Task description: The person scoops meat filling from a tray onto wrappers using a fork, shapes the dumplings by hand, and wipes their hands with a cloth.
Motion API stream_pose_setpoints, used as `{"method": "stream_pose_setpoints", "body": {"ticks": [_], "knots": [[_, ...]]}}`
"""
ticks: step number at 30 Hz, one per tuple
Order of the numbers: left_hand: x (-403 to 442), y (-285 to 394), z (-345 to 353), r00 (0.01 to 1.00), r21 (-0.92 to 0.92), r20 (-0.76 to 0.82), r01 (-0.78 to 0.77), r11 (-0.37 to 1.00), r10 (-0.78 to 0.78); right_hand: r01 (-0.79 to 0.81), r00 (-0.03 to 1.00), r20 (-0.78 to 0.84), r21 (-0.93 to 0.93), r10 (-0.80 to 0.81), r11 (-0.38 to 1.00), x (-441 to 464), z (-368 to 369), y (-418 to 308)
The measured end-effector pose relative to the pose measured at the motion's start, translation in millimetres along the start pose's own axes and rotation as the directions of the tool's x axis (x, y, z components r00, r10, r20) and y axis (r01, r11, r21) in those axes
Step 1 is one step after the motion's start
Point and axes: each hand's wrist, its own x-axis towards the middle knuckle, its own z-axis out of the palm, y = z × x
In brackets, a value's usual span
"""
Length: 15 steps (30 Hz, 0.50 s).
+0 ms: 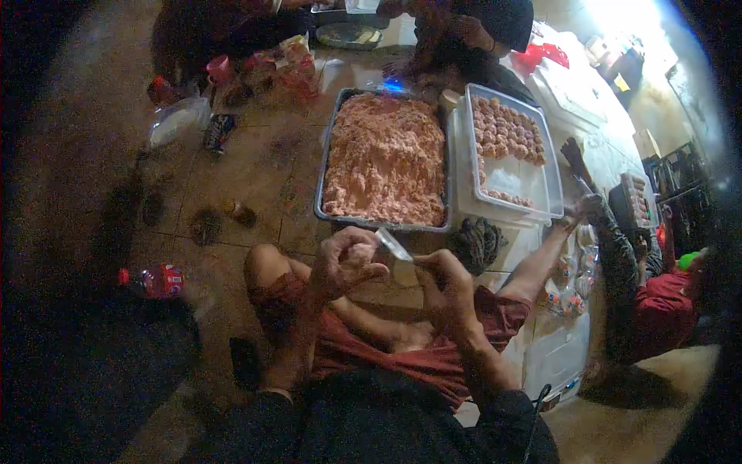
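My left hand (340,261) is raised in front of my lap with its fingers curled around a small lump of pink minced meat (360,253). Between the thumb and fingers of my right hand (447,284) is a narrow, flat, pale tool (395,244); its exact kind is unclear. The tool's far end reaches close to my left hand, and I cannot tell whether they touch. Just beyond both hands stands a dark-rimmed tray (319,185) heaped with pink minced meat (382,158). Right of it, a clear plastic box (510,176) holds rows of meatballs (506,127).
A crumpled black bag (477,245) lies near my right knee. On the tiled floor at left are a red-labelled bottle (161,281) and a white plastic bag (179,122). People sit across from me and at right, where another tray (635,199) stands.
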Motion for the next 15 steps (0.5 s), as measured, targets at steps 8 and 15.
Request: {"method": "stream_pose_setpoints", "body": {"ticks": [8,15], "knots": [[6.2,14.2,-8.6,0.996,0.088,0.091,-0.010,0.996,0.002,0.096,0.994,0.061,-0.120,-0.089,0.988,4.7,-0.8,-7.4],[3.1,-21.1,-16.7,0.984,-0.129,0.167,0.093,0.987,-0.071,0.154,0.980,0.143,-0.124,-0.136,0.980,2.2,12.4,-6.3]]}}
